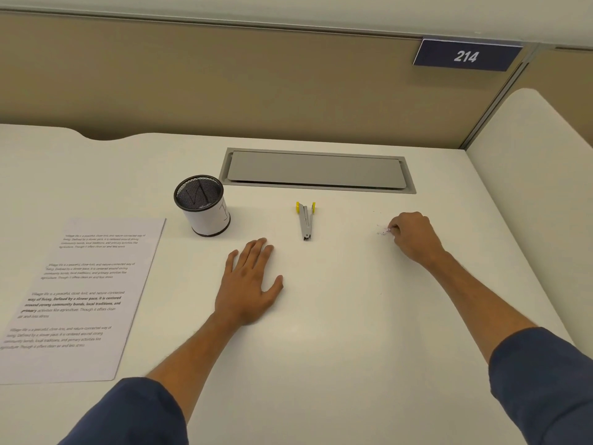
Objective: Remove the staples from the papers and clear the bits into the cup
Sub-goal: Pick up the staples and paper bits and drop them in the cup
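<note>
A printed stack of papers (pixel 80 293) lies flat at the left of the white desk (pixel 337 316). Behind its top right corner stands a black mesh cup (pixel 202 205) wrapped in white paper. The grey staple remover (pixel 306 220) with yellow tips lies in the middle of the desk. A small heap of staple bits (pixel 382 231) sits to its right. My right hand (pixel 412 237) has curled fingers pinching at that heap. My left hand (pixel 248 284) rests flat on the desk, fingers straight, just in front of the cup.
A grey cable hatch (pixel 316 170) is set into the desk behind the staple remover. A tan partition wall with a blue sign reading 214 (pixel 465 55) closes the back. A white side panel (pixel 532 162) rises at the right edge.
</note>
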The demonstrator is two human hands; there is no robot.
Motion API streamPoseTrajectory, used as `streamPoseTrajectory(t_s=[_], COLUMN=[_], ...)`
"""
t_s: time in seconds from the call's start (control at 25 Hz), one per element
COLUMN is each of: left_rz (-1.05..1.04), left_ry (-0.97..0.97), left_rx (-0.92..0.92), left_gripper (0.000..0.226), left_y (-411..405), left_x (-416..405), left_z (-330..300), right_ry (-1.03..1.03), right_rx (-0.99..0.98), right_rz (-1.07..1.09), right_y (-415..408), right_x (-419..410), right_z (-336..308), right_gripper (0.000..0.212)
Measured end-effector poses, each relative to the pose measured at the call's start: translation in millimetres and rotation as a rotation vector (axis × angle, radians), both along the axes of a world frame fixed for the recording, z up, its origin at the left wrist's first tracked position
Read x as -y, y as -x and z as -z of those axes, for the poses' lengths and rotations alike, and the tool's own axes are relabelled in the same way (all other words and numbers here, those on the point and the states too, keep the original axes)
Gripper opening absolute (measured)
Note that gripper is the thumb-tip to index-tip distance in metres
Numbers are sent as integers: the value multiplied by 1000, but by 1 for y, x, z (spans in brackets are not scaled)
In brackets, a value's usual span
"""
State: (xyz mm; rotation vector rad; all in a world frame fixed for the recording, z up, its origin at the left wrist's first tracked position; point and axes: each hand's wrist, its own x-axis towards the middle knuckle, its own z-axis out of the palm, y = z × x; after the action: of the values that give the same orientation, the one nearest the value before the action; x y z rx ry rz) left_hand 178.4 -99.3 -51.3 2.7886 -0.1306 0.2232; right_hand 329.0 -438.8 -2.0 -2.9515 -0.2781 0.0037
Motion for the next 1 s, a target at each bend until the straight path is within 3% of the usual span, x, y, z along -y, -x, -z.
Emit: streamPoseTrajectory(t_s=[0.12, 0.28, 0.44, 0.68, 1.0], left_rz=[1, 4, 6, 5, 2], left_ry=[-3, 0, 0, -1, -7], left_rx=[1, -3, -10, -10, -21], left_gripper=[67, 68, 69, 70, 70], left_y=[1, 0, 1, 0, 0], left_x=[0, 0, 0, 0, 0], left_z=[0, 0, -1, -1, 0], right_ry=[-369, -1128, -1539, -1761, -1729], right_rx=[-30, -178, -335, -475, -648], right_rz=[168, 516, 554, 410, 198], right_y=[4, 14, 18, 18, 13], right_x=[4, -4, -31, -97, -215], right_z=[-4, -10, -28, -54, -89], right_gripper=[15, 13, 15, 8, 10])
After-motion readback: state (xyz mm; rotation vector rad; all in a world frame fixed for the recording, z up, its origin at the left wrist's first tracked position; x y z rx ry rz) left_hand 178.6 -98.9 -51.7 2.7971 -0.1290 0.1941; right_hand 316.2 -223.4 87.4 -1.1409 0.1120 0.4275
